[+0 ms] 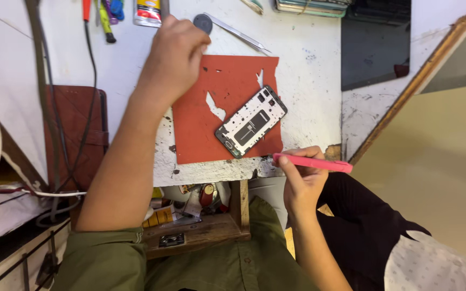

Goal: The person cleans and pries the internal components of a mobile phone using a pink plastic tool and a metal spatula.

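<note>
Nearest me: right hand point(302, 180), fingers closed around one pink tool point(313, 163), held just off the worktop's front edge. One opened phone point(251, 122) lies tilted on one red mat point(206, 132), touched by neither hand. Farther: left hand point(176, 51) at the mat's back corner, fingers curled; I cannot tell what they hold. One pair of tweezers point(238, 33) behind. Worktop point(308, 81) white, chipped, paint-stained. One brown wallet point(76, 134) at left; open drawer point(200, 229) below.
</note>
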